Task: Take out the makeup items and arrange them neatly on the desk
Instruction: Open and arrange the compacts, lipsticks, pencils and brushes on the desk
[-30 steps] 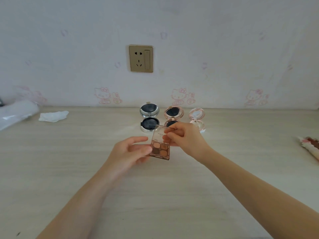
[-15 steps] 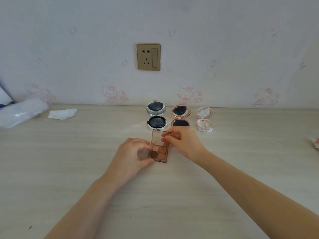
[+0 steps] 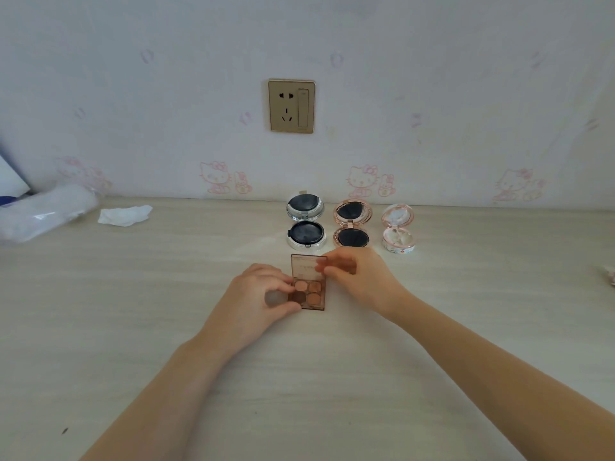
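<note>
Broadly, the pale wood-grain desk (image 3: 133, 327) carries the whole arrangement, and the step in hand appears to be the setting-down of an opened palette in front of a row already laid out.

Left hand (image 3: 256, 301): thumb and curled fingers pinch the left edge of the small rectangular brown-tinted clear plastic eyeshadow palette (image 3: 308, 291), which lies near the desk's middle, just in front of the row; whether its base rests fully on the surface cannot be told.

Right hand (image 3: 357, 277): fingertips pressed together pinch the right edge of the palette's raised transparent lid.

Contents: the palette's base holds four pans in peach and brown tones.

Row at the wall side, all hinged open and standing close side by side:
- round silver compact (image 3: 305, 224), dark insert in its base, dark disc in the lid;
- round rose-gold compact (image 3: 351, 226), likewise dark inside both halves;
- small round pink floral compact (image 3: 398, 229), pale interior, contents too small to tell.

Next move, as judged: release the palette squarely aligned with the row, lid left open like the others, then fetch any remaining item.

Periphery: a crumpled white tissue (image 3: 124, 215) and a clear plastic wrapped bundle (image 3: 43, 214) lie far left; a gold wall socket (image 3: 292, 106) sits above the row.
</note>
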